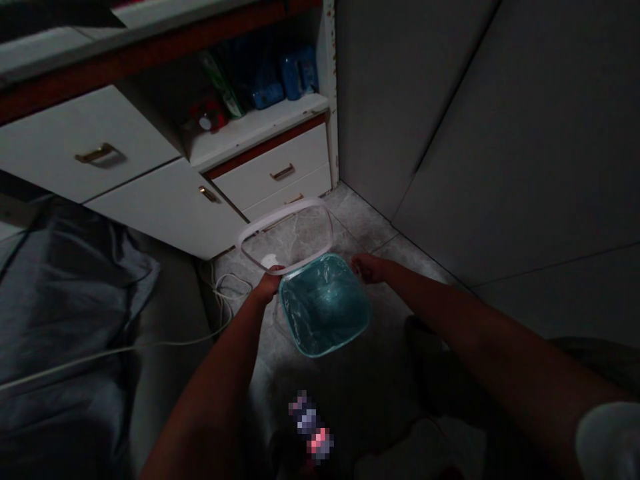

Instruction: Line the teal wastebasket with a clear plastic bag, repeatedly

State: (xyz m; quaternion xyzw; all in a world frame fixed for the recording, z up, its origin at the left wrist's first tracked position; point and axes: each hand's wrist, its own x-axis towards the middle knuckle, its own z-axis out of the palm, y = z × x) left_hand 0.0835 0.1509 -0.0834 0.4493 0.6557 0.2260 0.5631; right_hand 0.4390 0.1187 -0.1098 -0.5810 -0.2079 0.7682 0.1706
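A teal trash bin (327, 343), lined with a clear plastic bag (320, 303), stands on the floor with its mouth facing me. A pale bin ring (285, 212) is raised at its far side, its lower edge by the bin's far rim. My left hand (269, 285) is closed at the bin's far left corner, by the ring, on what looks like the bag's edge. At the far right corner my right hand (369, 268) is also closed, seemingly on the bag's edge, just off the rim. Fingertips of both hands are dim and partly hidden.
White cabinets with drawers (280, 172) and an open shelf (260, 130) holding blue packs (299, 72) stand ahead. Grey panels (490, 133) rise on the right. A white cable (170, 343) runs across the left, near dark fabric (75, 300). Grey tiles (350, 207) cover the floor.
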